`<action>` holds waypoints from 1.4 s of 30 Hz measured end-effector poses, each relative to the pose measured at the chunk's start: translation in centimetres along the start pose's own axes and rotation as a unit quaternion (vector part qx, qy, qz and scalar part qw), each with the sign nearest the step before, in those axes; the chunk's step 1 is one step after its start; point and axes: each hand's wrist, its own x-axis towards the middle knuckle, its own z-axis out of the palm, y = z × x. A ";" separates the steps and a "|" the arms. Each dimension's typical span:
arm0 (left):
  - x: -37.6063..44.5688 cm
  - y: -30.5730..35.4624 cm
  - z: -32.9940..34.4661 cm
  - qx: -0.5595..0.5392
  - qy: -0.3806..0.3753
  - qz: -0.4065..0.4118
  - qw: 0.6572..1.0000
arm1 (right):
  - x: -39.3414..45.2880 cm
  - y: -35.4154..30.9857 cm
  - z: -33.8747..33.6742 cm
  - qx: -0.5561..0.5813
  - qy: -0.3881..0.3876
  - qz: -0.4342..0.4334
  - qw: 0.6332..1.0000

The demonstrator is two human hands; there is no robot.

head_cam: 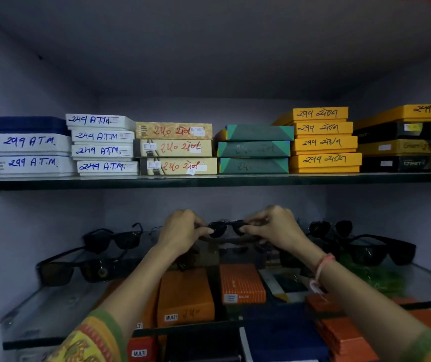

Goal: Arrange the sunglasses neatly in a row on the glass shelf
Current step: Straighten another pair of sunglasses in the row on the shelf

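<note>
I see both hands raised over the middle of the glass shelf [52, 320], sharing one pair of dark sunglasses [226, 228]: the left hand [183, 231] pinches the left lens end, the right hand [274, 227] pinches the right end, fingers closed on the frame. From that pair, two more dark sunglasses lie at about 8 o'clock, a rear pair [115, 237] and a nearer brown-lensed pair [78, 269]; at 3 o'clock sit a small round pair [330, 228] and a large black pair [381, 250]. At 12 o'clock the upper shelf [209, 180] carries stacked boxes: white ones [104, 150] handwritten "A.T.M." in blue after numerals, beige ones [175, 148] with red script, yellow ones [324, 142] with black script. Below the glass, at 6 o'clock, orange boxes [185, 296] read "MULTI". A pink thread [321, 267] circles the right wrist.
</note>
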 end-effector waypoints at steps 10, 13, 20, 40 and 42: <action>0.3 1.6 -0.4 0.119 0.025 -0.001 0.993 | 0.4 -0.6 -0.9 -0.161 0.093 0.021 0.982; 0.5 1.7 -0.8 0.126 0.017 -0.056 0.990 | 1.0 -0.9 -1.2 -0.162 0.082 0.033 0.983; 1.4 1.3 -0.8 -0.011 -0.092 -0.185 0.978 | 2.1 -0.1 -1.0 -0.156 -0.001 0.119 0.981; 1.4 0.7 1.6 0.024 -0.137 -0.205 0.969 | 0.9 1.9 1.7 -0.277 -0.018 0.037 0.960; 1.4 0.2 1.4 0.033 -0.086 -0.211 0.973 | 0.8 1.5 1.3 -0.274 -0.012 0.027 0.961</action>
